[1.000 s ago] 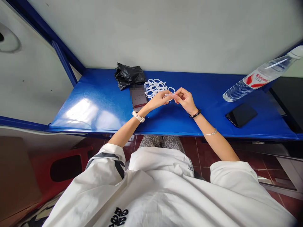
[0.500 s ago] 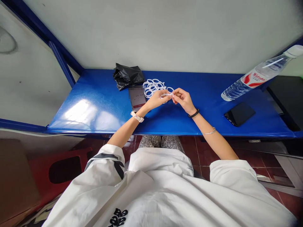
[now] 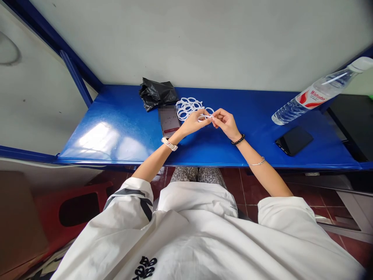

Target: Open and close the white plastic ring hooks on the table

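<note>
A: What do the hands have?

B: The left hand (image 3: 192, 122) grips a white ring (image 3: 207, 116) between thumb and fingers. The right hand (image 3: 226, 123) pinches the ring's right side, fingertips almost meeting the left's.

A: Where is that on the desk (image 3: 247, 107)?

B: Above the middle, well in from both ends. A heap of rings (image 3: 189, 105) lies just beyond the left hand, toward the back edge.

A: And around it?

B: A black bag (image 3: 159, 93) by the back edge, left of the heap, with a lit phone (image 3: 169, 121) just in front. Toward the right end, a water bottle (image 3: 310, 97) and, nearer the front edge, a dark phone (image 3: 294, 140).
</note>
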`<state>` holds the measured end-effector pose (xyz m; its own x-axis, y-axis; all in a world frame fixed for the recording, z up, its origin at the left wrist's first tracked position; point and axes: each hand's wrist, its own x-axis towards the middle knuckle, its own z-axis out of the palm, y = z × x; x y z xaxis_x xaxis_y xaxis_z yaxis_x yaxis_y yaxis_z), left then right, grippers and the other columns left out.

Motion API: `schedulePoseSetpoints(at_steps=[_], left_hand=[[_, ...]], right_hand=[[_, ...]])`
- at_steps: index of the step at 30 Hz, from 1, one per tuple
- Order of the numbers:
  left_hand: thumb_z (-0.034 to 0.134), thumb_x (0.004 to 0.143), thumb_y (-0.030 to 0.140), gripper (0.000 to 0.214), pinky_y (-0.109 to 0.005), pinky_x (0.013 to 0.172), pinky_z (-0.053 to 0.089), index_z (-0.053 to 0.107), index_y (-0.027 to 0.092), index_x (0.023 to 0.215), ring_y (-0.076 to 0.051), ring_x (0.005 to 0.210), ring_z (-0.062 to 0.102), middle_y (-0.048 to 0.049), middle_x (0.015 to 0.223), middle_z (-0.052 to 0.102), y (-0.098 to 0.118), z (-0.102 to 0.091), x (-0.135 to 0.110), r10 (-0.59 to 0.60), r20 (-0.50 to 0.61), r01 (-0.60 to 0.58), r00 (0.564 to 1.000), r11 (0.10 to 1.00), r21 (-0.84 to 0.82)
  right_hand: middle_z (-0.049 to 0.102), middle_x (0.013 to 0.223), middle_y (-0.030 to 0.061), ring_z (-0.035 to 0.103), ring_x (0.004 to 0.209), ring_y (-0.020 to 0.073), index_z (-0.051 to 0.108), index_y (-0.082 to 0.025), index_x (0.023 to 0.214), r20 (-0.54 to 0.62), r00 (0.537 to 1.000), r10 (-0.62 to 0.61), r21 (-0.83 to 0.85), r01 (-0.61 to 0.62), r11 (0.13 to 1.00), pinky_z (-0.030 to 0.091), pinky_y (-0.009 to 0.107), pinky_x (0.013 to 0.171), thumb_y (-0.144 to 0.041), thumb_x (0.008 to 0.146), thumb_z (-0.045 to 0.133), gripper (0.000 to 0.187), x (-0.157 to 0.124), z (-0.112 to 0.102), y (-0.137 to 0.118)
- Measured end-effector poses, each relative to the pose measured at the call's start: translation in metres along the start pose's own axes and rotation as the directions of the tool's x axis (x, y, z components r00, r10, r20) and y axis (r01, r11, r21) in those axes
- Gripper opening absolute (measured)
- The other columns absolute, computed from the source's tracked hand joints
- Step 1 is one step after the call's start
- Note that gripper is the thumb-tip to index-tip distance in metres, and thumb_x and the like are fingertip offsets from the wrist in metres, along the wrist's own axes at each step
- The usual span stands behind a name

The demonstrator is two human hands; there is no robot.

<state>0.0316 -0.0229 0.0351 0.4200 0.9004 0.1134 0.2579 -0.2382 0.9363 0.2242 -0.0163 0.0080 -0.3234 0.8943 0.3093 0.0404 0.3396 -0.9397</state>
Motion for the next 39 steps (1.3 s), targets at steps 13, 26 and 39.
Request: schedulePoseSetpoints(at_steps=[13,26,39], left_hand=[[0.076,0.09,0.036,0.027,-0.025,0.061,0.032,0.054,0.021,0.095,-0.009,0.059,0.037,0.0083,0.062,0.044,-0.01,0.002,0.002,0.099,-0.022,-0.099,0.995,0.995,0.007],[0.074,0.089,0.044,0.032,-0.027,0.062,0.032,0.052,0.022,0.097,-0.011,0.059,0.039,0.0065,0.063,0.05,-0.013,0.001,0.003,0.133,0.03,-0.132,0.991,0.991,-0.019],[0.067,0.097,0.039,0.023,-0.023,0.058,0.034,0.054,0.02,0.097,-0.01,0.058,0.048,0.006,0.062,0.052,-0.014,0.002,0.002,0.105,0.047,-0.106,0.993,0.994,0.021]], right_hand=[[0.063,0.066,-0.0032,0.055,0.055,0.0106,0.06,-0.023,0.085,-0.035,0.999,0.003,-0.012,-0.003,1.0,0.048,0.024,0.053,-0.073,0.08,0.078,0.053,0.001,0.0,0.0],[0.06,0.063,-0.0036,0.056,0.055,0.0126,0.059,-0.024,0.081,-0.031,0.999,-0.011,-0.042,0.01,0.999,0.05,0.027,0.055,-0.075,0.079,0.078,0.055,0.0,-0.001,-0.003],[0.057,0.057,-0.0043,0.05,0.052,0.0115,0.061,-0.023,0.074,-0.026,1.0,0.011,0.007,-0.011,1.0,0.043,0.026,0.05,-0.073,0.077,0.081,0.054,0.001,-0.003,-0.004]])
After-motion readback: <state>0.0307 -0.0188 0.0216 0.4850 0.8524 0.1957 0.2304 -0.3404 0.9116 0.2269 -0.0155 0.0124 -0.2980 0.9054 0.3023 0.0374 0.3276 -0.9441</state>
